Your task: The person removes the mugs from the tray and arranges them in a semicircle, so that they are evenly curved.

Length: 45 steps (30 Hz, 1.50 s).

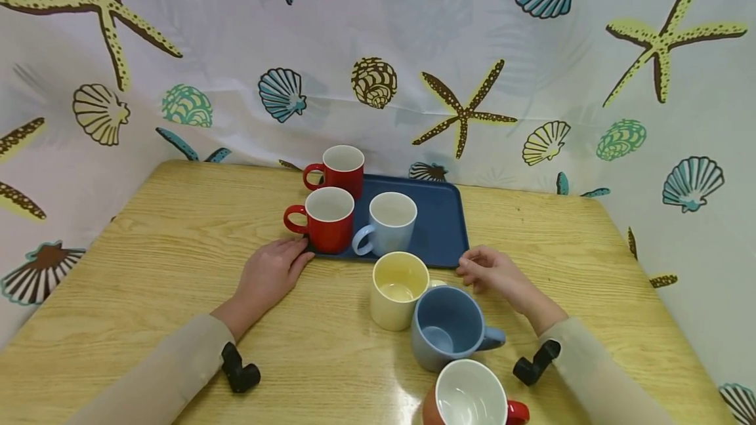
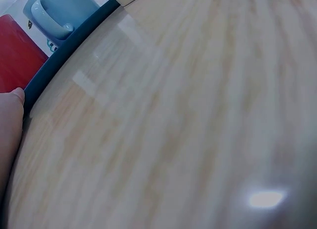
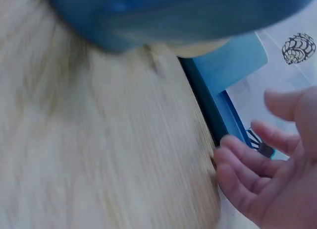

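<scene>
A blue tray (image 1: 437, 225) lies at the back of the table. At its front left corner rests my left hand (image 1: 268, 281), fingers toward the tray's side and thumb (image 2: 19, 96) against the rim. My right hand (image 1: 496, 277) is beside the front right corner, fingers loosely bent and holding nothing; in the right wrist view its fingertips (image 3: 228, 157) are close to the tray edge, and contact is unclear. On the tray stand a rear red mug (image 1: 348, 179), a front red mug (image 1: 333, 231) and a light blue mug (image 1: 392, 231), handles to the left.
In front of the tray stand a yellow mug (image 1: 390, 307), a darker blue mug (image 1: 431, 346) and a mug with a white inside and red handle (image 1: 472, 392), in a row toward the front. A patterned cloth (image 1: 236, 31) hangs behind the wooden table (image 1: 177, 248).
</scene>
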### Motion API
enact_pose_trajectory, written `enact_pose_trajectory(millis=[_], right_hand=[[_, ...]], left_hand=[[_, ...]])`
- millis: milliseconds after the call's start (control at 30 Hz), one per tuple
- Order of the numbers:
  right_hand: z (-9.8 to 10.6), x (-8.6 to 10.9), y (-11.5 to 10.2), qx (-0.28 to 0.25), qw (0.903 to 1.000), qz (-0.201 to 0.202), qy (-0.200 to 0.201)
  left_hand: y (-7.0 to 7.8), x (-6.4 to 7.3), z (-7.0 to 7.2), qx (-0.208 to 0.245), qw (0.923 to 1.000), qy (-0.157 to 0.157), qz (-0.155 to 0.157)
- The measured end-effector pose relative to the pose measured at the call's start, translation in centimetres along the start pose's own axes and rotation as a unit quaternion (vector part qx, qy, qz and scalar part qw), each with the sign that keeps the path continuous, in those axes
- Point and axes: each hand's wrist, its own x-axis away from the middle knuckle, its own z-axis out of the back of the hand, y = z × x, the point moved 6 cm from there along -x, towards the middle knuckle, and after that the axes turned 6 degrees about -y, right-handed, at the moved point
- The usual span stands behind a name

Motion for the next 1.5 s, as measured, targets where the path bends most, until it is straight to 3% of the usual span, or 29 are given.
enact_pose_trajectory(millis=[167, 267, 367, 467, 667, 933, 1367, 1500], right_hand=[[1.3, 0.1, -0.3, 0.088, 0.9928, 0.023, 0.078], [1.8, 0.0, -0.4, 0.115, 0.9862, 0.024, 0.117], [2.1, -0.3, -0.3, 0.121, 0.9836, 0.023, 0.131], [2.1, -0.6, -0.3, 0.154, 0.9797, 0.032, 0.124], [1.7, -1.0, -0.4, 0.245, 0.9605, 0.053, 0.12], [1.7, -1.3, -0.2, 0.303, 0.9454, 0.069, 0.098], [1.6, -1.8, 0.6, 0.325, 0.9351, 0.107, 0.094], [1.1, -2.3, 1.0, 0.294, 0.9442, 0.108, 0.101]], left_hand=[[0.2, -0.1, -0.2, 0.0, 1.0, -0.007, 0.004], [0.2, -0.2, -0.3, 0.0, 1.0, -0.005, 0.003], [0.2, -0.3, -0.5, 0.0, 1.0, -0.002, -0.001], [0.3, -0.4, -0.6, 0.002, 1.0, 0.0, -0.003], [0.8, -0.5, -0.6, 0.006, 1.0, 0.001, -0.005], [0.9, -0.7, -0.7, 0.006, 0.9999, 0.008, -0.012], [0.4, -0.5, -0.9, 0.01, 0.9999, 0.002, 0.0], [-0.5, -0.1, -0.4, 0.025, 0.9993, -0.008, 0.025]])
